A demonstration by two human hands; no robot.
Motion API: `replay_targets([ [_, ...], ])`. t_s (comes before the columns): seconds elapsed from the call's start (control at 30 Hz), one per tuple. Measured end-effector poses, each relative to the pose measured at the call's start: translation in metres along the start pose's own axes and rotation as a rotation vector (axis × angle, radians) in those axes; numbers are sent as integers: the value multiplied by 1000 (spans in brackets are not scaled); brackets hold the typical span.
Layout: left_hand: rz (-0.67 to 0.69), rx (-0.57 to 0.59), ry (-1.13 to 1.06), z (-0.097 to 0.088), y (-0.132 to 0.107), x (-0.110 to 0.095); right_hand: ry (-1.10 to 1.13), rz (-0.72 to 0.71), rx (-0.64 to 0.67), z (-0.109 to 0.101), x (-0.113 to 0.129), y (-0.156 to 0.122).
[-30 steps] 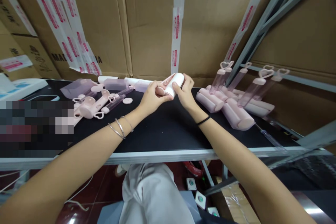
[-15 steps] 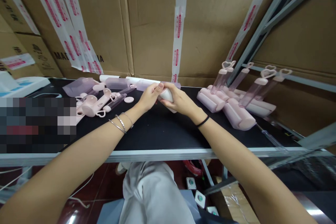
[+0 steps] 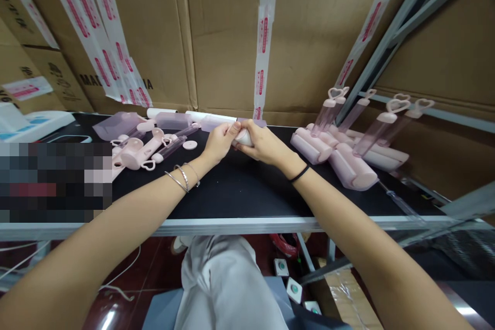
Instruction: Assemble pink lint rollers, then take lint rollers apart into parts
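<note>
Both hands meet above the tabletop (image 3: 240, 191), toward the middle of its back edge, and close together around a pink-and-white piece (image 3: 244, 137). The left hand (image 3: 220, 142) grips it from the left with the thumb on top, and the right hand (image 3: 261, 143) wraps its right side, hiding much of it; whether it touches the tabletop, I cannot tell. On the left wrist are 3 silver bracelets (image 3: 181, 178), on the right 1 black band (image 3: 299, 173). Just left of the left hand lies a round pale disc (image 3: 190, 145). Farther toward the left edge, pale pink parts (image 3: 133, 152) with loops lie jumbled among clear tubes, and white cylinders (image 3: 211, 116) and translucent lilac sleeves (image 3: 174, 120) line the back edge. A white device (image 3: 50, 122) sits at the back left corner. Well right of the right hand, pink housings (image 3: 353, 167) lie grouped toward the right edge, with clear tubes topped by heart-shaped loops (image 3: 398, 105) rising from among them. A clear-handled screwdriver (image 3: 400, 202) lies near the front right corner. Large cardboard (image 3: 224, 41) stands behind the back edge.
</note>
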State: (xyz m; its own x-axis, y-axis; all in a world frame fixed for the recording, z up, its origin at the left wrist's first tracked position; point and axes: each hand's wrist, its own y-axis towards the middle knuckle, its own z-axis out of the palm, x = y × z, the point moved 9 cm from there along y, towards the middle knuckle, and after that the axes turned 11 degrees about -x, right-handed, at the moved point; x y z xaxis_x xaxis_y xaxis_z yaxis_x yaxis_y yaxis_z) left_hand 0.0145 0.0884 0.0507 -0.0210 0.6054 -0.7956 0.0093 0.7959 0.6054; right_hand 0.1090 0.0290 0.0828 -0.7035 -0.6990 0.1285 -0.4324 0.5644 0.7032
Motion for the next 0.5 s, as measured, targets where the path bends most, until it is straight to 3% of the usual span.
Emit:
replay_targets([
  [0.27, 60, -53, 132, -4, 1, -3, -49, -21, -20, 0, 1, 0],
  [0.5, 43, -45, 69, -3, 1, 0, -64, -16, 16, 0, 2, 2],
])
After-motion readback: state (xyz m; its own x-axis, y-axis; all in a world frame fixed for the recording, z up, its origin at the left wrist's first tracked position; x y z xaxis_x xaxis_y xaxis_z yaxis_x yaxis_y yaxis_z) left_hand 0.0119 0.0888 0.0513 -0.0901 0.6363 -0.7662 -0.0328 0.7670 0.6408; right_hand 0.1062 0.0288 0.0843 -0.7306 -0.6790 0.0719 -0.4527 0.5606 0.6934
